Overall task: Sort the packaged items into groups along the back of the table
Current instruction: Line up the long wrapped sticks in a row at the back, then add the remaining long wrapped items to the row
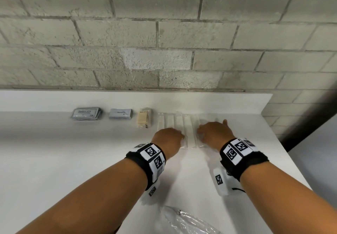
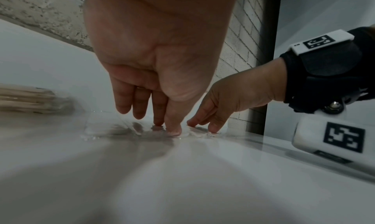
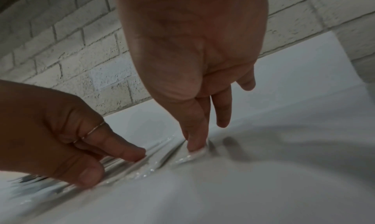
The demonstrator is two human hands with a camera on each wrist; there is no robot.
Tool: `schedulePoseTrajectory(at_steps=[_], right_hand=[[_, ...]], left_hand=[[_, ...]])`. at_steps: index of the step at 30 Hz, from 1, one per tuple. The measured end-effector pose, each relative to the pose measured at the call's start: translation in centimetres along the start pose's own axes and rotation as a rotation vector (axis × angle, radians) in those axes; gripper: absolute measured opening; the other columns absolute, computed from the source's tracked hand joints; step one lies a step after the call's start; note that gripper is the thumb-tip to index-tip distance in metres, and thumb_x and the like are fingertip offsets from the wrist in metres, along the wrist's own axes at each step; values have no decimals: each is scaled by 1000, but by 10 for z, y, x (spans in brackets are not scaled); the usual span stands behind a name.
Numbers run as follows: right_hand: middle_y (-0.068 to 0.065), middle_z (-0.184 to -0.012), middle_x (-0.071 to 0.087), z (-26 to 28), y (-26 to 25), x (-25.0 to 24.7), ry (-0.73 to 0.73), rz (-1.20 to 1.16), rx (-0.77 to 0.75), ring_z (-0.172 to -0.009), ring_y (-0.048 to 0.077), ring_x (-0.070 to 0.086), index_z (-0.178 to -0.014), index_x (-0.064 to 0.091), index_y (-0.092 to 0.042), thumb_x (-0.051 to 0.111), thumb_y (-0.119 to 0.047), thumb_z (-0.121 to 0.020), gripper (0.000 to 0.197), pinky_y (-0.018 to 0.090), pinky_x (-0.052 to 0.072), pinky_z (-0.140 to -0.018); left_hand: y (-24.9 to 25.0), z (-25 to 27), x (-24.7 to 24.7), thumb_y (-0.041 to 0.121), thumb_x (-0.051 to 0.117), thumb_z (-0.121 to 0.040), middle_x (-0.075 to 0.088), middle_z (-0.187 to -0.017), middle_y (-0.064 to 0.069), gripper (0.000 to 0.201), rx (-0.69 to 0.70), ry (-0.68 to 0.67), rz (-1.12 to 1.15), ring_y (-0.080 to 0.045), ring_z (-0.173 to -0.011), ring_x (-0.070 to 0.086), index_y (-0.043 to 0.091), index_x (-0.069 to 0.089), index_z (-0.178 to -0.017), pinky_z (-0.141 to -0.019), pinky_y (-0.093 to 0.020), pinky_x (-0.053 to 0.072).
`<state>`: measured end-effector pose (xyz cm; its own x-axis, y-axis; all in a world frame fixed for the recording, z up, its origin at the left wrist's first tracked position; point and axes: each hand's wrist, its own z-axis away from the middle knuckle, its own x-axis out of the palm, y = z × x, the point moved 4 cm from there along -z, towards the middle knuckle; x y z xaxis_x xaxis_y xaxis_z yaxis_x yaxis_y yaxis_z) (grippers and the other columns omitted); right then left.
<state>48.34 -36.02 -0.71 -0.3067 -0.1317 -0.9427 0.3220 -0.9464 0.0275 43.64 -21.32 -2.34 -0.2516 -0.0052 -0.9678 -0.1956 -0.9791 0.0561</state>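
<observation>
On the white tabletop (image 1: 54,161), near the brick wall (image 1: 164,33), sits a pile of grey packets (image 1: 86,114) that say "SHAMPOO WITH CONDITIONER", then more grey packets (image 1: 120,114) and a tan pack (image 1: 144,118) with words too blurry to read. Next come long white things in clear wrappers (image 1: 173,124). The left hand (image 1: 168,137) and right hand (image 1: 213,131) reach down side by side, and their straight fingers (image 2: 172,128) press on the wrappers.
</observation>
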Motion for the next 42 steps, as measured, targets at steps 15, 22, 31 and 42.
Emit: schedulePoseTrajectory(at_steps=[15, 22, 31, 42], right_hand=[[-8, -139, 54, 91, -12, -9, 55, -393, -160, -123, 15, 53, -131, 56, -33, 63, -34, -89, 43, 26, 38, -100], [-17, -101, 66, 205, -50, 22, -84, -410, -347, -95, 5, 60, -107, 67, -36, 67, -39, -85, 22, 24, 47, -86], [-6, -99, 51, 262, -83, 78, -117, 165, -399, -86, 16, 50, -97, 52, -29, 70, -30, -75, 28, 28, 40, -70], [-3, -86, 59, 293, -123, 67, -102, -93, -359, -77, 16, 54, -89, 50, -24, 50, -35, -90, 11, 28, 41, -63]], left_hand=[[-25, 136, -44, 41, 52, -95, 57, -135, 6, 38, -102, 187, 331, -14, -121, 53, 31, 58, -130, -102, -28, 40], [-73, 298, 0, 41, 58, -91, 63, -122, 13, 32, -490, 205, 498, -7, -106, 59, 33, 63, -122, -92, -24, 42], [-122, 389, 83, 28, 53, -92, 40, -146, -6, 58, -801, 21, 266, -29, -131, 43, 24, 34, -147, -104, -40, 39], [-113, 348, 66, 30, 64, -85, 39, -143, -5, 67, -408, 123, 2, -30, -123, 44, 25, 34, -144, -97, -41, 45]])
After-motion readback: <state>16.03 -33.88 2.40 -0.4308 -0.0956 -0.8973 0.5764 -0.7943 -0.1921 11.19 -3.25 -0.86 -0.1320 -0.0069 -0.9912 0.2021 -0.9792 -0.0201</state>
